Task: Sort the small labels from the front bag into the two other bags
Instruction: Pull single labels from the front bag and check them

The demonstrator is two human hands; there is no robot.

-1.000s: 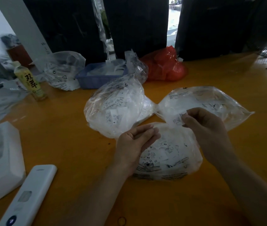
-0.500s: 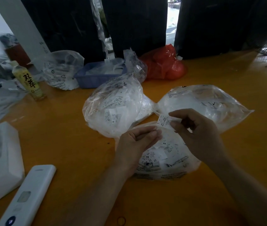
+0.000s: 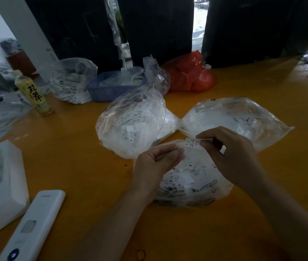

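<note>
The front bag [image 3: 192,185], clear plastic full of small white labels marked XS, lies on the orange table just before me. My left hand [image 3: 155,166] holds its open rim at the left. My right hand [image 3: 230,155] pinches one small label [image 3: 192,143] marked L between thumb and forefinger above the bag's mouth. Behind to the left stands a full clear bag [image 3: 130,127] with labels marked S. At the back right lies a flatter clear bag [image 3: 239,119] with few labels.
A white remote [image 3: 30,227] and white foam packaging [image 3: 0,185] lie at the near left. A tea bottle [image 3: 34,95], another clear bag [image 3: 70,80], a blue basket [image 3: 111,87] and a red bag [image 3: 189,74] line the table's back. A rubber band [image 3: 141,254] lies near the front edge.
My right hand drew the label out from the right bag's corner and brought it left and nearer, over the front bag's mouth. My left hand stayed on the bag's rim.
</note>
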